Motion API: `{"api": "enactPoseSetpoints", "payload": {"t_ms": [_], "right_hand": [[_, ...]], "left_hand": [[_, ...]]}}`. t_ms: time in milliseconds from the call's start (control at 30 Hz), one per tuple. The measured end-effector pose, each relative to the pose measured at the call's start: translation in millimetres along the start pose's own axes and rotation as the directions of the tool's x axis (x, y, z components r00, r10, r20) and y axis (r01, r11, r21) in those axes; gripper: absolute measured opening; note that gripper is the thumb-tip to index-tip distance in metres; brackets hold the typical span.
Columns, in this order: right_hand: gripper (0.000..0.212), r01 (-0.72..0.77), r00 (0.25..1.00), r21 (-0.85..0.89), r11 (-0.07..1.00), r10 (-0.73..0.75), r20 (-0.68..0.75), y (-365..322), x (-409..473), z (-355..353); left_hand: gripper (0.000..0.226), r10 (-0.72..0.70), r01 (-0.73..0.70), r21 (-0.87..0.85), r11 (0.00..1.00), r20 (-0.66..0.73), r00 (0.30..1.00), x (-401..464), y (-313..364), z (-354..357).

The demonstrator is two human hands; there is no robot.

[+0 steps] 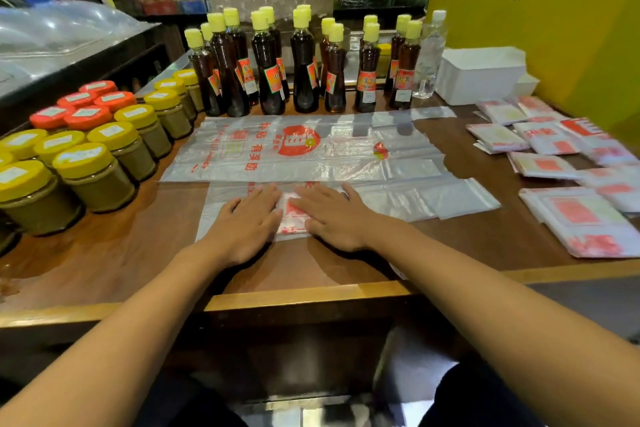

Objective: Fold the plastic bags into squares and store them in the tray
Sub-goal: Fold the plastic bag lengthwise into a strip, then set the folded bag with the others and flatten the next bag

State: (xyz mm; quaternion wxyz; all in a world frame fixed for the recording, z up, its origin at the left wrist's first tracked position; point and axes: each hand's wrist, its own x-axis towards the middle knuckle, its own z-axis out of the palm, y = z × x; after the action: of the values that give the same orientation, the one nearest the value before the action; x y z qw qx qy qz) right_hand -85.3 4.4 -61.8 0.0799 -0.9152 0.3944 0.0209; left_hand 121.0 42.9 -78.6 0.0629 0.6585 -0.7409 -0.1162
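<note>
— Clear plastic with red print: that is the bag (363, 199) lying low in the centre of the frame, on the brown wooden worktop (114, 253). Which hands are on it?

— Both. The left hand (244, 224) and the right hand (334, 218) lie flat on its left part, fingers straight and pressing down; neither grip pinches anything. Between them shows a red-printed patch of the plastic, and the rest of the bag trails off to the right.

— And just above it in the frame?

— A second bag (304, 147), spread out flat, with a round red logo and red characters. Its near edge touches or overlaps the first bag; I cannot tell which.

— Where are the finished ones?

— At the right edge of the frame, folded squares (540, 146) lie scattered on the worktop, with a larger folded stack (585, 222) nearer the bottom. The white tray (481, 74) stands above them, at the upper right, against the yellow wall (571, 28).

— The rest?

— Dark bottles (304, 62) with yellow caps in a row across the middle top; jars (93, 177) with yellow and orange lids at the left.
</note>
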Motion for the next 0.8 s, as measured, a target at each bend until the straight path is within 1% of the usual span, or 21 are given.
{"api": "enactPoseSetpoints", "payload": {"t_ms": [100, 167, 233, 300, 400, 467, 533, 633, 800], "right_hand": [[0.052, -0.049, 0.999, -0.024, 0.999, 0.048, -0.008, 20, -23, -4], [0.049, -0.12, 0.992, -0.004, 0.993, 0.12, -0.05, 44, -44, -6], [0.047, -0.214, 0.972, 0.02, 0.977, 0.215, -0.09, 71, -66, -10], [0.047, -0.31, 0.945, 0.029, 0.95, 0.311, -0.104, 95, -84, -15], [0.042, -0.418, 0.9, 0.043, 0.907, 0.42, -0.115, 121, -105, -20], [0.037, -0.478, 0.86, 0.099, 0.873, 0.488, -0.148, 135, -114, -22], [0.037, -0.521, 0.831, 0.093, 0.848, 0.529, -0.169, 148, -119, -22], [0.048, -0.601, 0.784, 0.034, 0.799, 0.597, -0.167, 172, -121, -18], [0.045, -0.711, 0.697, -0.082, 0.698, 0.686, -0.207, 219, -111, -27]], "left_hand": [[0.055, -0.022, 0.022, 0.054, 0.998, -0.005, 1.0, 0, 6, 0], [0.049, -0.035, 0.037, 0.053, 0.998, -0.037, 0.999, 2, 16, -3], [0.055, -0.02, 0.026, 0.072, 0.997, -0.079, 0.997, 10, 33, -5], [0.06, 0.031, -0.025, 0.063, 0.998, -0.111, 0.993, 25, 61, -5], [0.054, 0.162, -0.164, -0.002, 0.986, -0.137, 0.977, 51, 120, -2], [0.054, 0.249, -0.253, -0.019, 0.967, -0.123, 0.961, 73, 157, 2], [0.055, 0.284, -0.284, 0.02, 0.959, -0.092, 0.954, 94, 181, 13], [0.055, 0.272, -0.268, 0.079, 0.96, -0.046, 0.961, 110, 192, 35], [0.06, 0.283, -0.282, 0.039, 0.959, -0.038, 0.958, 117, 171, 41]]}}
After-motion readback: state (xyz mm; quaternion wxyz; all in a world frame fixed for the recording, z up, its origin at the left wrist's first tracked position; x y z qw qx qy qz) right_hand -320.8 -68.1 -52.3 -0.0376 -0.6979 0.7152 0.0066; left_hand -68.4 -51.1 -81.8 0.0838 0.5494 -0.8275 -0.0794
